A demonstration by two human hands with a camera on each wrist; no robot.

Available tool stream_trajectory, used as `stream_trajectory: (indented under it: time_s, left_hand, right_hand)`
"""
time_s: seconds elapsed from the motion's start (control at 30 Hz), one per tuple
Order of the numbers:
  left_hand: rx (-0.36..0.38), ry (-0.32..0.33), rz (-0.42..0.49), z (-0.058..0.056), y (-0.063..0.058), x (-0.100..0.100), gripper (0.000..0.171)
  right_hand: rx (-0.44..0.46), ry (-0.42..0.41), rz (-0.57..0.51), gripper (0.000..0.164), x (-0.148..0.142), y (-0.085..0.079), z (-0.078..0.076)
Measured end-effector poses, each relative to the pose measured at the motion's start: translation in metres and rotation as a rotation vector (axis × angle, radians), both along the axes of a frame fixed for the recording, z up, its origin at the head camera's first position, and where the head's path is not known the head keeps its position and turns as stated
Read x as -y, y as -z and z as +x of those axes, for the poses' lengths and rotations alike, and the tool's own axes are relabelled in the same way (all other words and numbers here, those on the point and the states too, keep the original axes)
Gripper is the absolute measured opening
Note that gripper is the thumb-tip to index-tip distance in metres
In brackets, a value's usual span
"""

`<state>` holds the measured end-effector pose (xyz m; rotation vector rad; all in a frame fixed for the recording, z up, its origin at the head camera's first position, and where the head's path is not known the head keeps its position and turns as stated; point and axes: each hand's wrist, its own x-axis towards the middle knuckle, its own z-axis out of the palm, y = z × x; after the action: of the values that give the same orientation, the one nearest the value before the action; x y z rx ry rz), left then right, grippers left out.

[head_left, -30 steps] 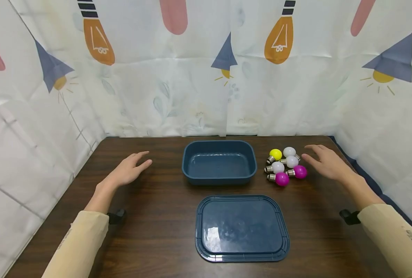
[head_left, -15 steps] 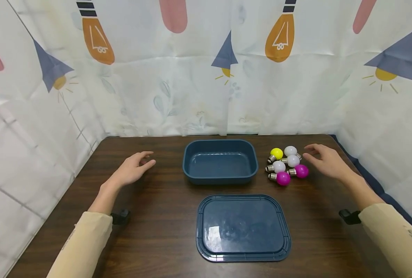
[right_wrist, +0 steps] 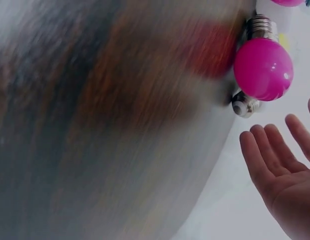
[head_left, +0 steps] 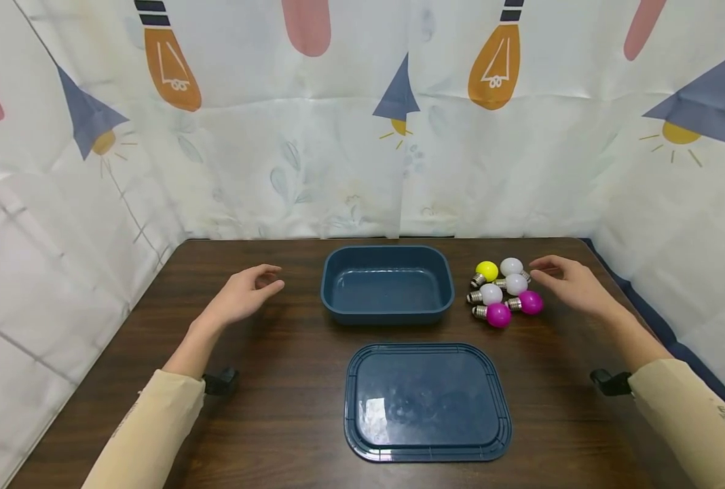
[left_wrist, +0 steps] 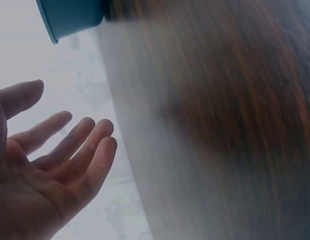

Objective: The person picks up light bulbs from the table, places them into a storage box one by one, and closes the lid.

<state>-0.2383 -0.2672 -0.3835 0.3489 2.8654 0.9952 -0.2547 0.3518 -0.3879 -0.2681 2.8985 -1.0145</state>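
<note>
My left hand [head_left: 245,296] hovers over the table left of the dark blue box [head_left: 387,316], its fingers loosely bent and nothing in them. Just right of the light bulbs, my right hand [head_left: 573,284] is held above the table, also holding nothing. The bulbs lie in a group: a yellow bulb [head_left: 487,270], three white bulbs [head_left: 491,293] and two magenta bulbs [head_left: 498,315]. In the right wrist view a magenta bulb [right_wrist: 264,69] is close beyond the fingertips. A flat dark blue lid [head_left: 426,401] lies in front of the box.
The dark wooden table [head_left: 277,407] ends at the back against a white curtain [head_left: 246,170] printed with lamps and bulbs. Similar cloth hangs on both sides. Black straps [head_left: 218,382] sit at the wrists.
My left hand has moved a little to the right, towards the box, its fingers bending slightly more. The right hand has shifted very slightly left. Bulbs, box and lid stay put.
</note>
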Motion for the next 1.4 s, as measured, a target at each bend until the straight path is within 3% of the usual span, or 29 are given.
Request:
stream_trajectory:
  time_s: [0.13, 0.27, 0.77, 0.97, 1.4]
  left_hand:
    - [0.017, -0.011, 0.041, 0.0, -0.001, -0.007, 0.053]
    - [0.067, -0.001, 0.137, -0.001, 0.0, -0.016, 0.052]
    - [0.267, -0.03, 0.638, -0.006, 0.01, -0.047, 0.047]
    - [0.323, -0.049, 0.71, -0.006, 0.012, -0.056, 0.05]
    - [0.374, -0.075, 0.79, -0.009, 0.016, -0.061, 0.05]
  right_hand:
    - [0.035, 0.01, -0.03, 0.056, 0.0, 0.0, 0.0]
    - [0.03, 0.018, -0.032, 0.056, -0.001, -0.001, 0.0]
    - [0.074, 0.038, -0.068, 0.051, -0.004, -0.003, 0.007]
    - [0.106, 0.017, -0.085, 0.053, -0.003, -0.001, 0.011]
    - [0.163, -0.007, -0.113, 0.06, -0.006, 0.006, 0.019]
